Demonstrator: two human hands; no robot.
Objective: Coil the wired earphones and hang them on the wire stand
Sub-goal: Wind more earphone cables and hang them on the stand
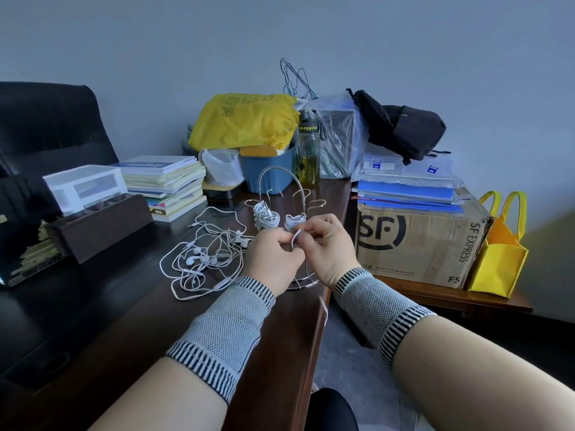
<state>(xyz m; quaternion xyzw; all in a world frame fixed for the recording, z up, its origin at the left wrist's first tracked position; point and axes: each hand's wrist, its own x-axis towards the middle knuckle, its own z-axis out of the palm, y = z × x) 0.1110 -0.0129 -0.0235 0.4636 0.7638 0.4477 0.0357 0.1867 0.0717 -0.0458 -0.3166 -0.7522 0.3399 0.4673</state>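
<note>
On the dark wooden desk [93, 306] the clutter runs along the far edge. The largest item, a cardboard box [417, 244] printed "SF EXPRESS", sits on a lower table to the right with blue folders [407, 194] stacked on top and a yellow tote bag [501, 259] just beside it. Behind it lies a black bag [401, 126]. A yellow plastic bag [242, 119] rests over a blue tub [267, 172], next to a green-tinted bottle [308, 157]. A stack of books [168, 185] stands to the left of these.

Near the desk's front right edge stands the wire stand [280, 188], a metal frame with an arched handle and hooked arms; two coiled earphone bundles [266, 217] already hang on it, side by side. To its left, a loose tangle of white earphones [205, 253] lies spread on the desk.

Directly in front of the stand, both hands meet above the desk. The left hand [273, 256] and the right hand [326, 244], each with a grey knitted wrist sleeve, have their fingers curled in and pinch a small white earphone cable loop [295, 236] between them. A short stretch of white cable [324, 306] shows below the right wrist.
</note>
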